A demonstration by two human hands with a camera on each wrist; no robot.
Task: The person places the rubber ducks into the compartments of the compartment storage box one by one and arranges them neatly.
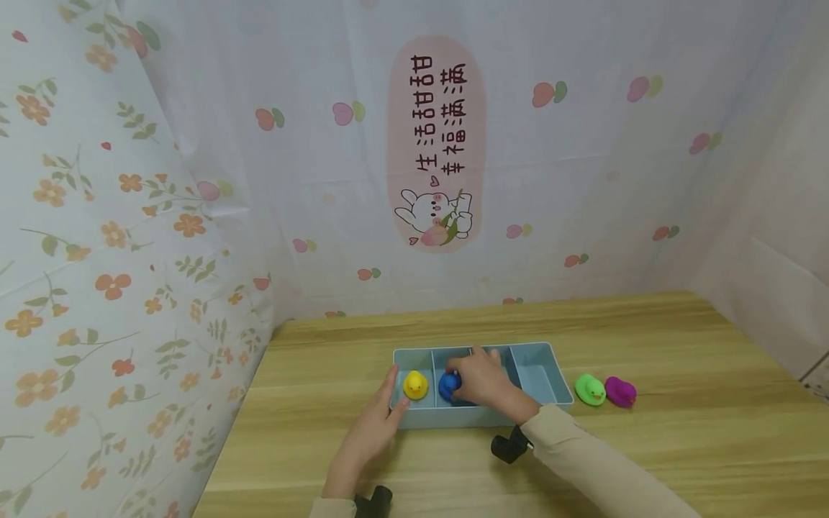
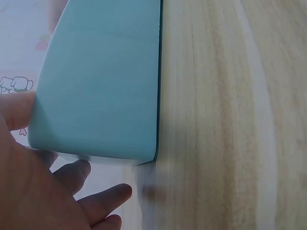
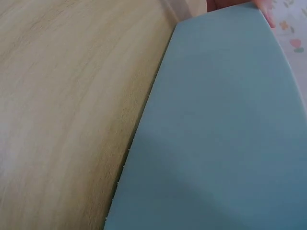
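The wood-grained table (image 1: 706, 388) carried a light-blue tray (image 1: 447, 419), divided into four compartments and set lengthwise from left to right; just right of it lay a green duck (image 1: 590, 390); right beside that, a purple duck (image 1: 620, 392).

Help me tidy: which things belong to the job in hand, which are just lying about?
Job, apparently: pale blue compartmented tray, yellow toy duck, blue toy duck; probably light green toy duck, purple toy duck.
Lying about: nothing evident; background only: white floral cloth, wood-grain table.
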